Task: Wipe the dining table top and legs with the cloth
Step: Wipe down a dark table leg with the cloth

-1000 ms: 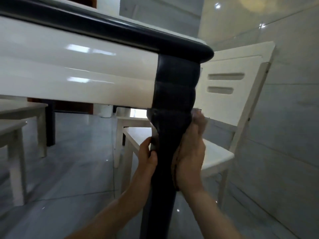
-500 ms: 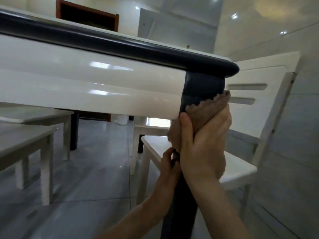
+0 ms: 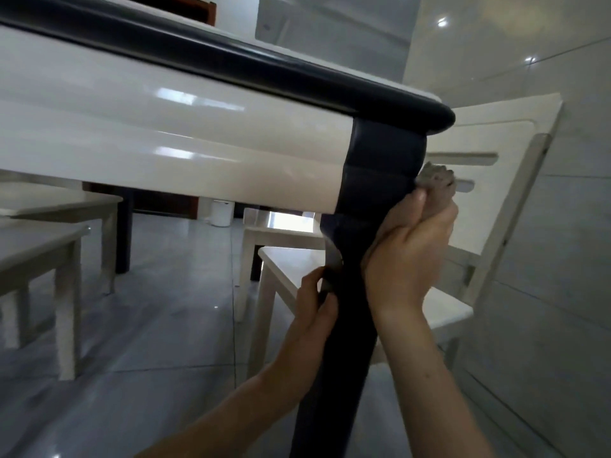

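Floor: glossy grey tiles (image 3: pixel 158 342) below, pale tiled wall (image 3: pixel 562 292) on the right
Leg: dark table leg (image 3: pixel 344 342) nearest, upright with a slight lean, long axis running from floor to table corner, foot cut off by the lower edge
Left hand: left hand (image 3: pixel 314 312) at the leg's left edge, thumb and fingers pinching a pale strip (image 3: pixel 332 269)
Right hand: right hand (image 3: pixel 406 252) higher, on the right edge, fingers curled round the cloth (image 3: pixel 436 180)
Cloth: brownish, bunched, pressed to the leg just under the dining table (image 3: pixel 165 127) corner, with a tuft pointing up past the fingertips
Hidden: anything behind the leg; hard to tell whether the pale strip belongs to the same cloth
Beyond: white chair (image 3: pixel 496 200) just behind the leg, more white seats (image 3: pixel 39 249) at left, small white bin (image 3: pixel 220 213) far back
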